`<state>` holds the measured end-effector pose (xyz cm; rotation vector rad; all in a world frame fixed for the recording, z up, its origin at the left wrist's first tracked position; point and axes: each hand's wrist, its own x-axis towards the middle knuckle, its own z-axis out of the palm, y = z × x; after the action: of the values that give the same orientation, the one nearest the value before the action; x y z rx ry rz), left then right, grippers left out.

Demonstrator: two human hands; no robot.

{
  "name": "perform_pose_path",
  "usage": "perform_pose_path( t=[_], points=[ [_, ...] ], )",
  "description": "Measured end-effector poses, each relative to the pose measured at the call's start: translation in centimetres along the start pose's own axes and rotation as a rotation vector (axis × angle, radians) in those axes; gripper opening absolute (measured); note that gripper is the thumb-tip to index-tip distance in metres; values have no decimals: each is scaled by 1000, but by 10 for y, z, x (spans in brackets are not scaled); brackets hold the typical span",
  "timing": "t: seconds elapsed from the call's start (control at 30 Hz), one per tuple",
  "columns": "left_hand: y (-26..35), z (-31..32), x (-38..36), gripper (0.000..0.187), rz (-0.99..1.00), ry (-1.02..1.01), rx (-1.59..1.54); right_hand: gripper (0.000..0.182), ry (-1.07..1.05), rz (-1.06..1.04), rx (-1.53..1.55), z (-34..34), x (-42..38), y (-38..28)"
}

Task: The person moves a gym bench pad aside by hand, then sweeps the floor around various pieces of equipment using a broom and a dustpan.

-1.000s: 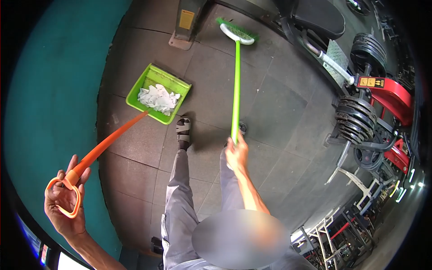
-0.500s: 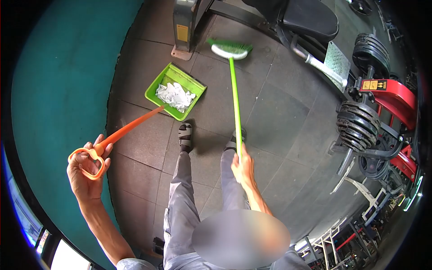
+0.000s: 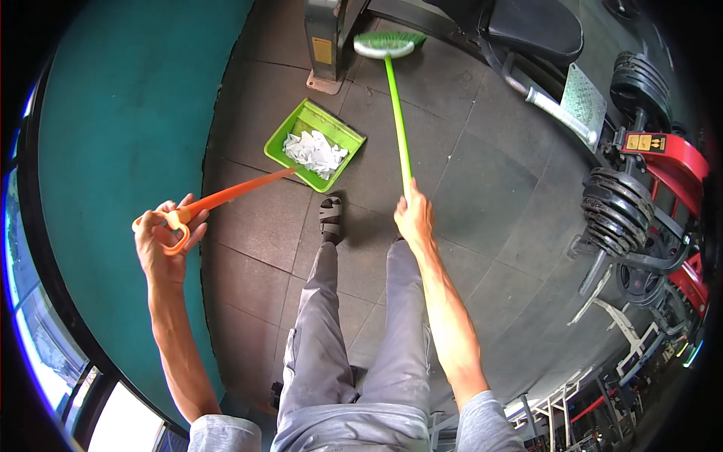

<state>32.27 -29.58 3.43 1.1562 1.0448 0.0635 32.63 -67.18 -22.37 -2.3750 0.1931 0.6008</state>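
My left hand (image 3: 167,235) grips the orange looped handle (image 3: 233,191) of a dustpan, fingers wrapped through and around the loop. At the handle's far end, the green dustpan (image 3: 332,119) rests on the floor with crumpled white paper (image 3: 315,153) in it. My right hand (image 3: 415,218) is closed round the green stick of a broom (image 3: 399,113). The broom's white and green head (image 3: 385,47) points away from me, beyond the dustpan and to its right, near a machine's base.
A grey machine post (image 3: 324,45) with a yellow label stands behind the dustpan. A black padded bench (image 3: 535,29) is at the top right. Weight plates (image 3: 617,207) on a red rack line the right side. A teal wall (image 3: 128,135) runs along the left.
My right hand has pushed forward, sending the broom head farther away. My left hand and the dustpan appear slightly higher and more to the right in view; the paper stays in the pan.
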Motion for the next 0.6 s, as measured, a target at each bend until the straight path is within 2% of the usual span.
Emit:
perform_pose_path(
  t=[0.13, 0.2, 0.27, 0.4, 0.47, 0.53, 0.6],
  points=[
    [4, 2, 0, 20, -15, 47, 29, 51, -182, 187, -127, -53, -90, -1],
    [7, 1, 0, 17, -39, 25, 22, 48, -154, 134, 42, -89, -127, 4],
    [5, -1, -3, 12, -80, -11, 35, 46, -139, 164, 85, -124, -159, 22],
    [18, -19, -13, 8, -94, -49, 35, 45, -85, 476, 307, -152, -200, 23],
    [20, -22, -14, 8, -68, -54, 41, 45, -69, 550, 285, -173, -173, 8],
    [21, -22, -16, 7, -99, -108, 107, 45, 69, 209, -52, -157, -143, 58],
    [17, -18, -17, 7, -106, -152, 145, 46, 11, 315, 3, -144, -105, 43]
  ],
)
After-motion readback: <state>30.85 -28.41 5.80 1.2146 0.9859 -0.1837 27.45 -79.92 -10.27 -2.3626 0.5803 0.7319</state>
